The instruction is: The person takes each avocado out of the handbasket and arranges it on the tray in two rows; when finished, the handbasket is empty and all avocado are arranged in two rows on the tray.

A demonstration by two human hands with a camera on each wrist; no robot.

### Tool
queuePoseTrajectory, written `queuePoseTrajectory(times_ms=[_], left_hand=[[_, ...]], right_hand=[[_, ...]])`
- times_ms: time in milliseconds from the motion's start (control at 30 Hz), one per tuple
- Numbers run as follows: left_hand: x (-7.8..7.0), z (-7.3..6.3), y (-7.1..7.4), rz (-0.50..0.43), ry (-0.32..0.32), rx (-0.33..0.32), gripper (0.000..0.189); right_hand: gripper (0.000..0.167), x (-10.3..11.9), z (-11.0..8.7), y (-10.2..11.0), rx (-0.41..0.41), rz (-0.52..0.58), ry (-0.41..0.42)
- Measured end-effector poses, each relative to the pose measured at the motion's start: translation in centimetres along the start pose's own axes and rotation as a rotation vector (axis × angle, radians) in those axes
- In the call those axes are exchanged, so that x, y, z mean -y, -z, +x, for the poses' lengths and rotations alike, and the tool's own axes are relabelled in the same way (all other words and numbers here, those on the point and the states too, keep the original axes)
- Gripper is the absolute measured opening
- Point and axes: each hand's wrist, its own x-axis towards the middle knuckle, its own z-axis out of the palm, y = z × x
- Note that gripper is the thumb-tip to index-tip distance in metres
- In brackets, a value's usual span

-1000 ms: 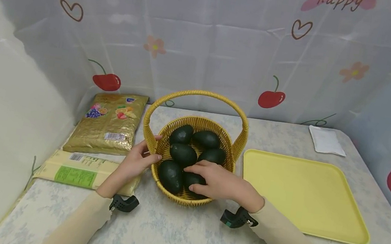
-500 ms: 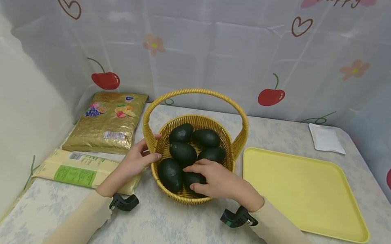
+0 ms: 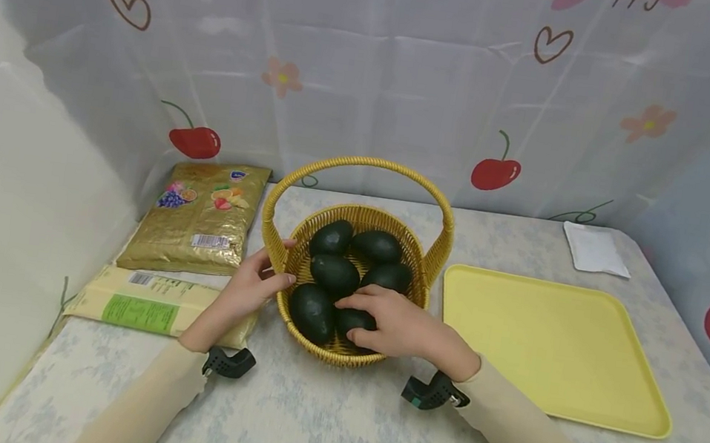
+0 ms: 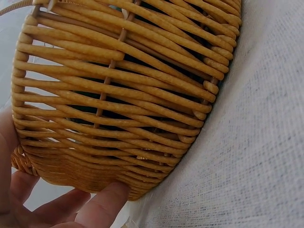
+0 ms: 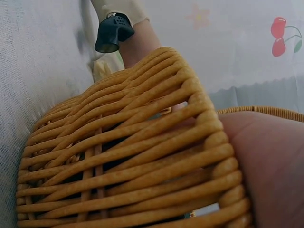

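A yellow wicker basket (image 3: 337, 358) with a tall arched handle stands on the table and holds several dark green avocados (image 3: 334, 276). My left hand (image 3: 247, 290) grips its left side at the foot of the handle, the thumb at the rim. In the left wrist view, the fingers (image 4: 102, 206) of that hand lie against the woven wall. Reaching in over the front right rim, my right hand (image 3: 398, 324) holds the front right avocado (image 3: 351, 323) between thumb and fingers. That avocado is partly hidden by the hand. In the right wrist view the basket wall hides the fingertips.
Right of the basket lies a yellow tray (image 3: 554, 345). A small white packet (image 3: 596, 249) is behind it. To the left are a gold bag (image 3: 196, 219) with fruit pictures and a pale yellow packet (image 3: 145, 302) with a green label. A printed curtain (image 3: 373, 82) hangs behind.
Both hands keep their places on the basket and the avocado. Only the head view has shifted slightly.
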Motion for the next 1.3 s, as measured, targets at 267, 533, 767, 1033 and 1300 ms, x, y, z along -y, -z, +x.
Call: queuePoseTrajectory(times_ms=[267, 533, 767, 1033, 1300], left_hand=[[0.04, 0.02, -0.05, -0.003, -0.004, 0.008, 0.063], [0.14, -0.02, -0.04, -0.007, -0.012, 0.012, 0.063], [0.04, -0.10, -0.09, -0.010, -0.019, 0.010, 0.063], [0.10, -0.13, -0.13, -0.021, -0.015, 0.008, 0.063], [0.06, -0.17, -0.09, -0.011, -0.025, 0.006, 0.063]], right_hand=[[0.041, -0.04, -0.06, -0.14, 0.003, 0.002, -0.018], [0.041, -0.02, -0.10, -0.08, -0.001, 0.000, 0.000], [0.041, 0.09, -0.21, 0.00, 0.006, 0.000, -0.002], [0.040, 0.08, -0.24, 0.13, 0.000, 0.007, 0.011], [0.041, -0.63, -0.17, 0.31, -0.036, 0.039, 0.078]])
